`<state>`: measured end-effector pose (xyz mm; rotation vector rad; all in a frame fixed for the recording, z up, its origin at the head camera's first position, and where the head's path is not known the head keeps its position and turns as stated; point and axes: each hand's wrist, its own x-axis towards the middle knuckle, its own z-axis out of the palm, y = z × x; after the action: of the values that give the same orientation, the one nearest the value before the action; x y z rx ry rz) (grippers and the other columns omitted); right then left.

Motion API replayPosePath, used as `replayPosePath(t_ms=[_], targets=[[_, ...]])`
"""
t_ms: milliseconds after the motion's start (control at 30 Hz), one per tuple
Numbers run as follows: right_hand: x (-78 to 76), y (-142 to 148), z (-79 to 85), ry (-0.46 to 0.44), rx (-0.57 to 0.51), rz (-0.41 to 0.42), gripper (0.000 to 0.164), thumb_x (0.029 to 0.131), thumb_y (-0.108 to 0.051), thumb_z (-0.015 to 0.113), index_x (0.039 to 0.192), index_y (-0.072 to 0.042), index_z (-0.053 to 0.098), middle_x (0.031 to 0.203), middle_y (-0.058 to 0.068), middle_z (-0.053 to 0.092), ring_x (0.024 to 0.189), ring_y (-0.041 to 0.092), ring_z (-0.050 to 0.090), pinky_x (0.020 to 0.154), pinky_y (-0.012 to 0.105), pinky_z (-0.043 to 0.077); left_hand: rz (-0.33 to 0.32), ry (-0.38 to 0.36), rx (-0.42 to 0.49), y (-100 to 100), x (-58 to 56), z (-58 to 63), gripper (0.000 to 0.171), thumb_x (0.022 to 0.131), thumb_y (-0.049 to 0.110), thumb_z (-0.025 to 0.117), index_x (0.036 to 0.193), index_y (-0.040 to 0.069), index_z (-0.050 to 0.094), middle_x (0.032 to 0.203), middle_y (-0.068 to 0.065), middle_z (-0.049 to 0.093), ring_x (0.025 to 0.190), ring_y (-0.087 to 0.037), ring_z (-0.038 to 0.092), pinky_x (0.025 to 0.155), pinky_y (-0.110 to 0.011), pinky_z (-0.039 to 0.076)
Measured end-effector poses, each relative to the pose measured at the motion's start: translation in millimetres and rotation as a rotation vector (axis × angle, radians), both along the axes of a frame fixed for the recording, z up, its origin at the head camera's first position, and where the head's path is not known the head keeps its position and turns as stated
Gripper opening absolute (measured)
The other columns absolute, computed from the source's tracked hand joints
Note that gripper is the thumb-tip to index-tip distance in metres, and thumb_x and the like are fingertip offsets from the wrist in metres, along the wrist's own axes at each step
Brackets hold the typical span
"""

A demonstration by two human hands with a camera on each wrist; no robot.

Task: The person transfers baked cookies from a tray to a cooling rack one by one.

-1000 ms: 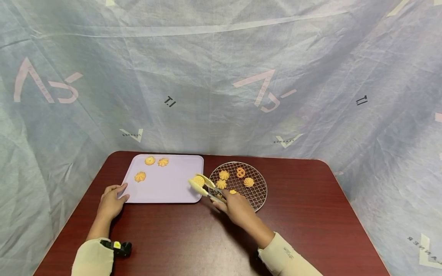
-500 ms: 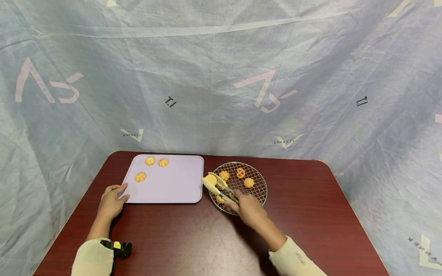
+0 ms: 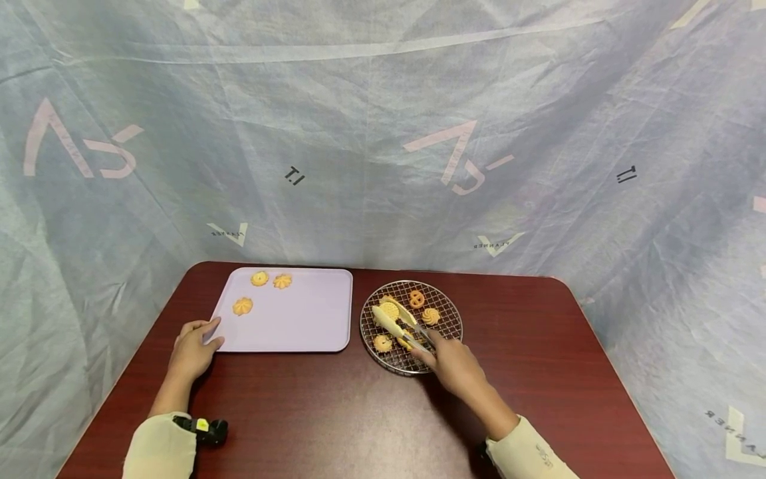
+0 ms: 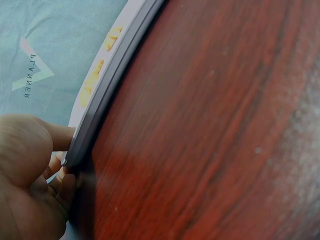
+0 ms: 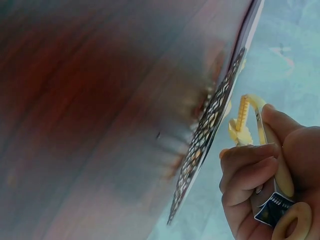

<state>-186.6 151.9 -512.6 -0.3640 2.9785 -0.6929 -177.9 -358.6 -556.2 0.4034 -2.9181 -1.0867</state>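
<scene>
My left hand [image 3: 193,352] pinches the near left corner of a pale lilac tray [image 3: 299,316]; in the left wrist view the thumb lies over the rim and fingers curl beneath it. My right hand [image 3: 457,367] grips metal tongs with cream tips [image 3: 387,324]. A round, grid-patterned cookie [image 3: 390,310] is clasped between the tips, over the left part of a round wire rack [image 3: 447,334]. In the right wrist view the tongs' pull ring [image 5: 296,222] sticks out below the palm, and the tips stand just above the rack's mesh [image 5: 200,137].
Three flower-shaped cookies, one of them a front-left cookie [image 3: 242,306], lie on the tray. On the rack are a pretzel cookie [image 3: 416,299], a swirl cookie [image 3: 431,317], a round cookie [image 3: 383,343] and others partly hidden by the tongs. A grey cloth [image 3: 371,166] hangs behind the reddish-brown table [image 3: 287,419].
My right hand has moved right, carrying the tongs and grid-patterned cookie from the tray's right edge to over the rack. The left hand has stayed at the tray corner.
</scene>
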Motion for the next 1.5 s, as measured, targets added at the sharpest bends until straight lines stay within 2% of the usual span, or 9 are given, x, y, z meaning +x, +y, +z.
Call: replayPosePath(t_ms=[200,433,700,967,1200,1500], targets=[[-1.6,12.1,-2.9,0.013,0.023,-0.028,0.055,0.097,-0.049,0.068,0.131,-0.005,0.064,0.076,0.008,0.065,0.071,0.029,0.068,0.063,0.048,0.056,-0.001,0.010,-0.002,-0.1,0.8,-0.4,0.055,0.103,0.009,0.058,0.153,-0.004,0.040,0.149,-0.037,0.029,0.135,-0.059,0.029,0.107,-0.072,0.028],[-1.5,20.2,-6.7,0.018,0.029,-0.053,0.063,0.097,-0.050,0.068,0.140,-0.003,0.061,0.098,0.027,0.073,0.086,0.043,0.073,0.073,0.055,0.059,0.001,0.013,0.003,0.3,0.5,0.3,0.055,0.103,0.009,0.058,0.153,-0.004,0.040,0.149,-0.037,0.029,0.136,-0.058,0.029,0.108,-0.071,0.028],[-3.6,26.2,-9.5,0.002,0.037,-0.069,0.059,0.098,-0.049,0.067,0.134,-0.003,0.063,0.091,0.022,0.072,0.081,0.039,0.072,0.067,0.053,0.057,0.007,0.024,-0.001,-1.4,-0.1,-3.9,0.055,0.102,0.008,0.058,0.153,-0.004,0.040,0.148,-0.036,0.030,0.135,-0.058,0.030,0.107,-0.072,0.028],[-6.6,29.2,-9.9,0.004,0.063,-0.054,0.061,0.099,-0.048,0.066,0.136,0.000,0.061,0.096,0.029,0.071,0.082,0.045,0.071,0.068,0.055,0.058,0.003,0.015,-0.003,-1.3,0.3,-3.0,0.056,0.102,0.008,0.058,0.153,-0.004,0.040,0.149,-0.036,0.030,0.135,-0.058,0.029,0.107,-0.072,0.029],[-8.7,29.5,-10.6,0.009,0.058,-0.057,0.055,0.098,-0.048,0.067,0.128,-0.002,0.063,0.088,0.024,0.070,0.075,0.040,0.071,0.061,0.052,0.056,0.001,0.026,-0.005,-0.7,0.2,-2.0,0.055,0.102,0.008,0.058,0.153,-0.004,0.040,0.148,-0.036,0.030,0.135,-0.059,0.029,0.106,-0.073,0.029],[-8.7,29.3,-10.1,0.009,0.054,-0.057,0.064,0.097,-0.050,0.067,0.135,0.002,0.060,0.099,0.031,0.071,0.084,0.045,0.072,0.067,0.055,0.058,-0.005,0.026,-0.012,-0.5,0.5,-1.9,0.055,0.102,0.008,0.058,0.153,-0.004,0.040,0.148,-0.037,0.030,0.135,-0.059,0.029,0.106,-0.073,0.029]])
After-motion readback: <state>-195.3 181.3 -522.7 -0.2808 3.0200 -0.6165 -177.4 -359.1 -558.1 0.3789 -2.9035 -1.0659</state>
